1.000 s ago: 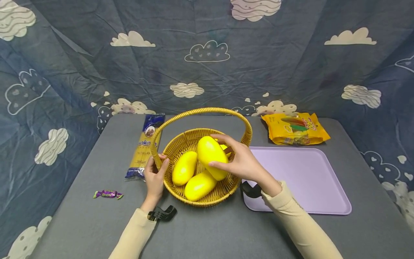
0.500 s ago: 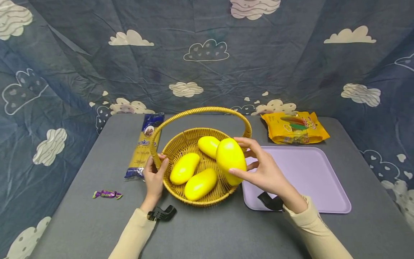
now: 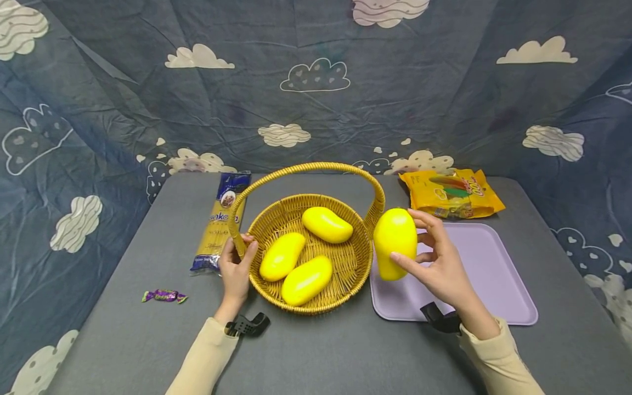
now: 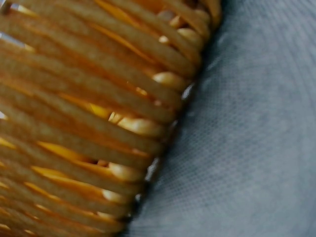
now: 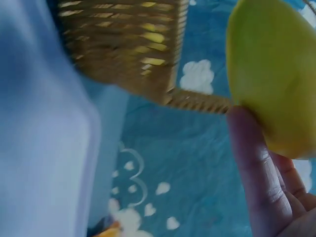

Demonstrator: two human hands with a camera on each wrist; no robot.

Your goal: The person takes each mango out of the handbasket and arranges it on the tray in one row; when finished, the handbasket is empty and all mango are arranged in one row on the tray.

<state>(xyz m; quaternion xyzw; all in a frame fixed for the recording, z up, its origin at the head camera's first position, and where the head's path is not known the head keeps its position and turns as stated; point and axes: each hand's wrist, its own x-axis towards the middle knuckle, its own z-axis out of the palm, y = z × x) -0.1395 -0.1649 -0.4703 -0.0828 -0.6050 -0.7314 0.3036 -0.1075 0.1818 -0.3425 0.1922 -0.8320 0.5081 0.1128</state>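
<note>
A yellow mango [image 3: 395,241] is pinched between the thumb and fingers of my right hand [image 3: 439,269]. It hangs upright over the left edge of a lilac tray [image 3: 489,269], just right of the wicker basket [image 3: 316,310]. In the right wrist view the same mango [image 5: 276,84] fills the upper right. My left hand [image 3: 236,274] grips the basket's left rim at the foot of its handle. Three more mangoes lie inside: one at the back [image 3: 327,225], one at the left [image 3: 283,257], one in front [image 3: 307,281]. Only wicker [image 4: 84,113] and table show in the left wrist view.
Left of the basket lies a pasta packet [image 3: 217,225], partly behind the left hand. A purple wrapped candy [image 3: 165,296] is at the near left. Behind the tray sits a yellow packet [image 3: 451,195]. The basket's tall handle [image 3: 316,166] arches over its top.
My right hand has carried the mango rightward, out from above the basket to over the tray's left edge. The back mango is now fully visible. The left hand keeps its hold on the basket.
</note>
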